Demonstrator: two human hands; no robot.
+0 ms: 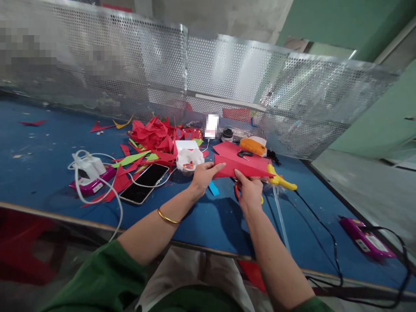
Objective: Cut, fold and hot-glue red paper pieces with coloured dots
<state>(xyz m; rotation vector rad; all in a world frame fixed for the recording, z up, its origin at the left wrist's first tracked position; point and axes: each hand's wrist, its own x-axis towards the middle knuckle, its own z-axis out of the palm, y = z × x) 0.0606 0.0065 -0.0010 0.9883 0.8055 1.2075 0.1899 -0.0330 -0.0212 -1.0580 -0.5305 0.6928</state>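
Observation:
Both of my hands are closed on a sheet of red paper point(232, 167) held just above the blue table. My left hand point(204, 175) pinches its left end, with the thumb lying on top. My right hand point(250, 190) grips the near edge around the middle, thumb on the paper. More red paper point(227, 149) lies beyond it, with a small set of keys point(244, 154) on top. Under and beside my right hand, scissors point(237, 190) with orange-red handles are partly hidden. A yellow glue gun point(282, 182) lies at the right end of the paper. A blue paper strip point(213, 188) rests near my left wrist.
A heap of red paper scraps point(156, 136) spreads at the back left. Nearer lie a phone point(144, 184), a white bowl point(190, 161) and a purple power strip point(94, 182) with white cables. Another purple power strip point(367, 238) sits at right. A perforated metal screen point(227, 69) stands behind.

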